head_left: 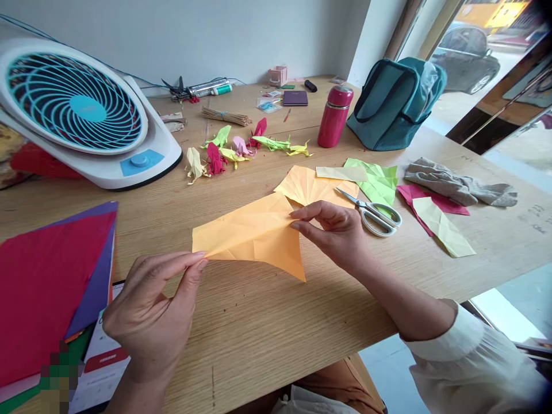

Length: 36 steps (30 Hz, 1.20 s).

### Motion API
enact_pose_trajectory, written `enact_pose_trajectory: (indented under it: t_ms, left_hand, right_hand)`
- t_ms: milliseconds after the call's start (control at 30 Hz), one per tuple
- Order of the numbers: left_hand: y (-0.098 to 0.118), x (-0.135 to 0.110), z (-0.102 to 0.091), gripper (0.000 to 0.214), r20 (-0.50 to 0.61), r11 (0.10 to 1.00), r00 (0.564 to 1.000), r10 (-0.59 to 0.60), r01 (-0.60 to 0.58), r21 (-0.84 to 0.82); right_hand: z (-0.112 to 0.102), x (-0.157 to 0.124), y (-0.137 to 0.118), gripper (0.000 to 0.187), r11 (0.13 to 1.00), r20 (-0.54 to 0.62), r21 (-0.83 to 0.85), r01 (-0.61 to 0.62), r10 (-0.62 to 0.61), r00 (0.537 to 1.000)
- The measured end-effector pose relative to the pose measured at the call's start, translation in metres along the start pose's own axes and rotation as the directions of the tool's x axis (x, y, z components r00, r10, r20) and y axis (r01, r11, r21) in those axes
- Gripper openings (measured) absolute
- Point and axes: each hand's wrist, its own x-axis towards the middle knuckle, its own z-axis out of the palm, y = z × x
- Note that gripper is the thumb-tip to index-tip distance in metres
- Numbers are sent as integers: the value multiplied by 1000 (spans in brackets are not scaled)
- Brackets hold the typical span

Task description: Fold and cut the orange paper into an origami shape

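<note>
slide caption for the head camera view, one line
Left hand and right hand pinch a creased orange sheet above a table, scissors nearby.

Readable text: none | phone screen (102,359) — print too blurred | tabletop (241,322) — pencil-like marks too faint

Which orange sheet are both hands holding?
The nearer orange sheet, pinched by the left hand and the right hand; the other orange sheet lies on the table beyond it.
</note>
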Motion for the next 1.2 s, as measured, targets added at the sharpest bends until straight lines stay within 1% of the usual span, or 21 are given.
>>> enact_pose_trajectory:
  t_ms: [200,367,467,633,800,933,1033,1133,1200]
  left_hand:
    - [0,1,2,25,-2,1000,1000,21,-21,4]
    - [3,0,1,21,4,1000,1000,-11,11,2]
    - [5,-1,-1,20,38,998,998,-56,56,8]
    - [5,-2,-2,19,31,999,999,-29,28,25]
    - [9,-1,-3,18,47,997,997,-55,52,54]
    - [11,0,-3,18,41,996,997,-66,63,67]
    - [11,1,-4,17,30,995,996,-82,80,57]
    - [11,2,-4,16,15,996,996,-88,87,34]
    - [11,3,-4,15,6,995,995,-97,97,12]
  right_hand:
    - [0,0,-1,7,999,6,-27,21,-20,1000]
    - [-1,1,-2,5,998,8,-33,51,-51,999]
    - [-1,1,-3,4,997,11,-50,53,-53,999]
    - [-3,0,-3,5,997,30,-57,61,-59,998]
    - [-3,-1,-5,7,996,30,-70,58,-56,998]
    - [-4,-2,-8,8,995,61,-74,65,-61,996]
    - [-3,-1,-8,9,990,91,-87,110,-102,991]
    - [-2,0,-10,9,971,72,-160,178,-169,983]
    - [-1,-1,-12,9,962,65,-194,192,-183,981]
